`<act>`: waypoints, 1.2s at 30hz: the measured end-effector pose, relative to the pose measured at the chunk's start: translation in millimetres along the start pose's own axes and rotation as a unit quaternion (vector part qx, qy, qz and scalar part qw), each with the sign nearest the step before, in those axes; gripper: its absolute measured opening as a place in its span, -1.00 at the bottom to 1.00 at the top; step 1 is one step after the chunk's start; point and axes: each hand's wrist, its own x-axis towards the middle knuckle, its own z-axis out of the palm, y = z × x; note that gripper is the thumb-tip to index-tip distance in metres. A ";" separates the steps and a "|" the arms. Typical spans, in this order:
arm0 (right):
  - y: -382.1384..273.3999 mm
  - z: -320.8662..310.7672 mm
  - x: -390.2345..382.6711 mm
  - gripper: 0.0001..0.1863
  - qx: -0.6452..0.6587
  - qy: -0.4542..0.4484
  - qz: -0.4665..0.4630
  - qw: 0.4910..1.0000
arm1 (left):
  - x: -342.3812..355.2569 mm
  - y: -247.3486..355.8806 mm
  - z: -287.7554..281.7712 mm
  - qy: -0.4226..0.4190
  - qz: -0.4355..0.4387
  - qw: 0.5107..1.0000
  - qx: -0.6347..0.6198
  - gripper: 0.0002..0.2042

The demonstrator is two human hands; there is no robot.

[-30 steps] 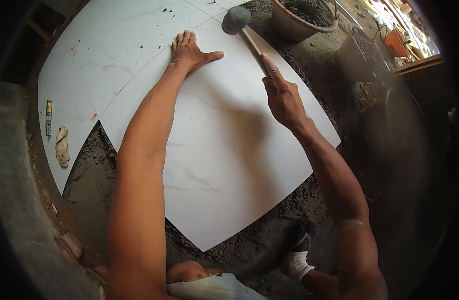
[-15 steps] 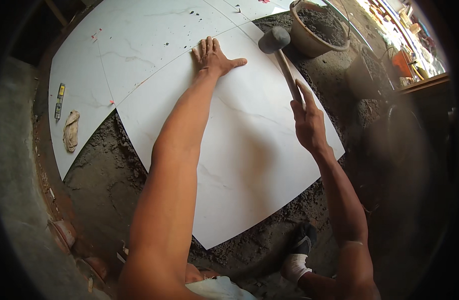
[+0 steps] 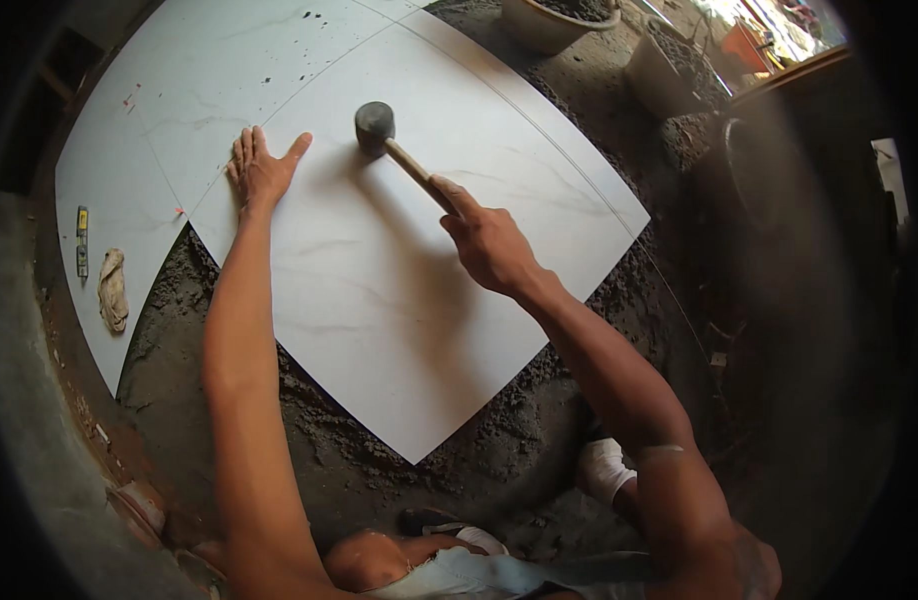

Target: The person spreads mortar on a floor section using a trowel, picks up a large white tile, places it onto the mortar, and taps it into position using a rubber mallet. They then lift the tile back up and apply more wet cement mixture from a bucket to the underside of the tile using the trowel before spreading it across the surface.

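Holding a mallet over a white tile

Gripping a rubber mallet [image 3: 409, 165] by its wooden handle, the right hand [image 3: 491, 245] is above the large white tile [image 3: 364, 280], index finger stretched along the handle. Right fingers closed round it. Dark mallet head is above the upper middle of the tile; can't tell if it's touching or just over the surface. Left hand [image 3: 262, 178] is palm down at the tile's upper-left seam, fingers spread, grasping nothing.

Tile has faint grey veins, lies on rough dark mortar [image 3: 484, 425], near corner pointing toward the person. Thin string [image 3: 539, 128] runs over its right part and past the right corner. More white tiles [image 3: 199, 65] adjoin at upper left, dark crumbs on top.

On the far-left tile: small yellow-and-black level [image 3: 82, 242], crumpled pale cloth [image 3: 112, 290] just beside it. Small red piece [image 3: 179, 210] at the corner where seams meet. Top right: bucket [image 3: 536, 28] of grey mix, second bucket [image 3: 657, 85] near it, orange container [image 3: 745, 47] beyond. White sock [image 3: 605, 468] behind right forearm.
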 end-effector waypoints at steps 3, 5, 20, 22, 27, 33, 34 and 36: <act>-19.7 11.2 -8.0 -0.40 0.018 0.032 -0.040 0.999 | -2.7 -15.6 -0.9 0.023 -0.061 0.998 -0.016 0.27; -21.0 16.6 -19.7 -0.40 0.008 0.031 -0.049 0.998 | -12.0 -29.5 -8.1 0.019 -0.074 0.997 -0.021 0.28; -66.3 73.9 44.0 -0.45 0.003 0.062 -0.078 0.995 | -32.4 -37.9 -18.3 -0.018 -0.056 0.998 -0.038 0.39; -86.8 80.9 51.2 -0.46 0.012 0.050 -0.079 0.996 | -31.9 -52.8 -28.9 -0.039 -0.064 0.997 -0.030 0.40; -63.9 85.3 51.5 -0.46 0.010 0.061 -0.073 0.995 | -34.7 -52.9 -25.7 -0.001 -0.059 0.998 -0.029 0.29; -38.5 8.9 -55.2 -0.42 0.339 0.078 0.102 0.932 | -32.8 -49.0 -20.2 0.000 -0.065 0.998 0.024 0.24; -29.5 -6.7 -81.4 -0.44 0.394 0.114 0.120 0.904 | -33.2 -44.9 -25.2 -0.016 -0.059 0.998 0.021 0.22; -11.3 -28.3 -117.6 -0.46 0.487 0.205 0.144 0.837 | -29.2 -53.8 -35.2 -0.022 -0.054 0.998 0.033 0.21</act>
